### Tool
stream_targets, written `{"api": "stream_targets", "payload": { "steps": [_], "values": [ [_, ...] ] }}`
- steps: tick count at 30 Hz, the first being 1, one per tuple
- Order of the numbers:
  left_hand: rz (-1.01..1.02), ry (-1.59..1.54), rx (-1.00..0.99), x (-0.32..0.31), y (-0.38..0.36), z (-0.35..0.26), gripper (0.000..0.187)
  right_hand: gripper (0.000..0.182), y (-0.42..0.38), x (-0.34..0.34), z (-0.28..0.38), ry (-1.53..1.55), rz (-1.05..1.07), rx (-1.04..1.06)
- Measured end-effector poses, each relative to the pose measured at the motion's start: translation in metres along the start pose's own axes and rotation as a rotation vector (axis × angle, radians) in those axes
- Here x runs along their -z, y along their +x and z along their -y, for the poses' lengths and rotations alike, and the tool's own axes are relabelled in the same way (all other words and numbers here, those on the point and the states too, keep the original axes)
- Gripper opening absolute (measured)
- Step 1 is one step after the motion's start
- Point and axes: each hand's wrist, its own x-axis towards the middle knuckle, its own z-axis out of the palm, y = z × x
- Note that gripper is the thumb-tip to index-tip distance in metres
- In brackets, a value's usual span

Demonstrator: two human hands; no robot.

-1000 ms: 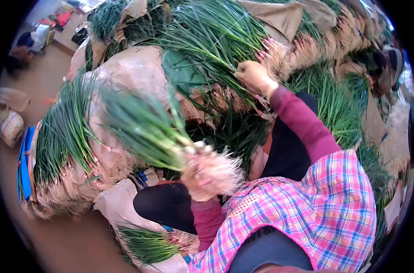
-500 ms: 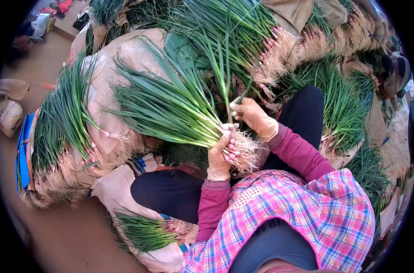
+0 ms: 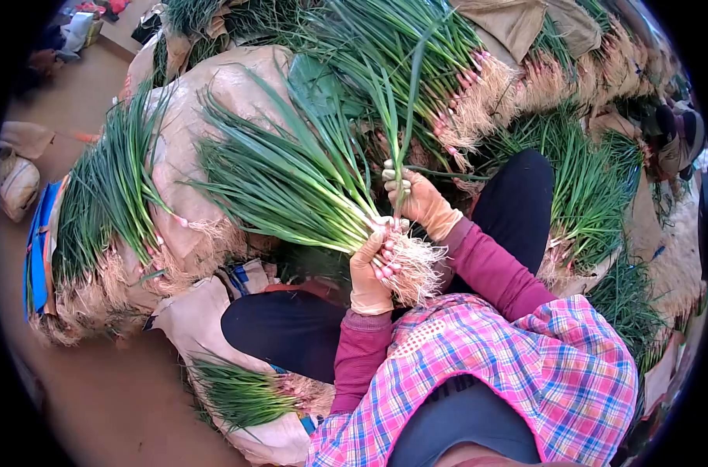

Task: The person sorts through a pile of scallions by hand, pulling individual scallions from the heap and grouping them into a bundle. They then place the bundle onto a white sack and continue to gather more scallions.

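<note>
My left hand (image 3: 371, 272), in a pale glove, grips a thick bunch of green onions (image 3: 307, 194) just above its pinkish bulbs. The leaves fan out to the upper left, and the pale roots hang to the right of my fingers. Close beside it, my right hand (image 3: 421, 201), also gloved, has its fingers wrapped round the stem of a green onion (image 3: 407, 140) that stands upright. Its lower end reaches down to the bulbs of the bunch.
More onions lie on sacking at the left (image 3: 108, 202), in a large heap above (image 3: 408, 70) and at the right (image 3: 576, 194). A small bunch (image 3: 249, 395) rests on cloth at the lower left. My dark-clothed knees flank the hands.
My right hand has closed its fingers round the onion stem and turned slightly. The leaves above it have swung more upright. My left hand still holds the bunch, shifted slightly left.
</note>
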Motion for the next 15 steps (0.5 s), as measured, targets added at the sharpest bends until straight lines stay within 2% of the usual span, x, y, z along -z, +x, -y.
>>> {"api": "stream_targets", "payload": {
  "steps": [2, 4, 5, 6, 8, 9, 11, 14, 15],
  "values": [
    [0.005, -0.025, -0.018, -0.013, -0.008, -0.003, 0.033, 0.035, -0.001, -0.014, -0.016, 0.2, -0.083, -0.038],
    [0.008, -0.059, -0.033, -0.016, -0.011, -0.005, 0.033, 0.04, -0.005, -0.044, -0.021, -0.279, -0.128, 0.066],
    [0.025, -0.097, 0.016, -0.014, -0.01, -0.006, 0.033, 0.045, -0.004, -0.038, -0.014, -0.398, -0.092, 0.077],
    [0.046, -0.133, 0.066, -0.013, -0.01, -0.007, 0.033, 0.039, -0.005, -0.04, -0.012, -0.434, -0.2, 0.121],
    [0.059, -0.12, 0.063, -0.006, -0.004, -0.005, 0.032, 0.026, -0.002, -0.036, -0.006, -0.231, -0.06, 0.014],
    [0.077, -0.105, 0.064, -0.003, -0.003, -0.005, 0.033, 0.026, 0.0, -0.033, -0.005, -0.231, -0.061, 0.014],
    [0.058, -0.107, 0.007, -0.014, -0.008, -0.002, 0.033, 0.026, 0.002, -0.03, -0.011, 0.139, -0.135, -0.2],
    [0.058, -0.093, 0.047, -0.01, -0.008, -0.003, 0.033, 0.031, 0.004, -0.016, -0.003, -0.01, -0.338, 0.018],
    [0.05, -0.094, 0.048, -0.009, -0.011, -0.002, 0.033, 0.025, 0.009, -0.012, 0.01, -0.247, -0.624, 0.237]
  ]
}}
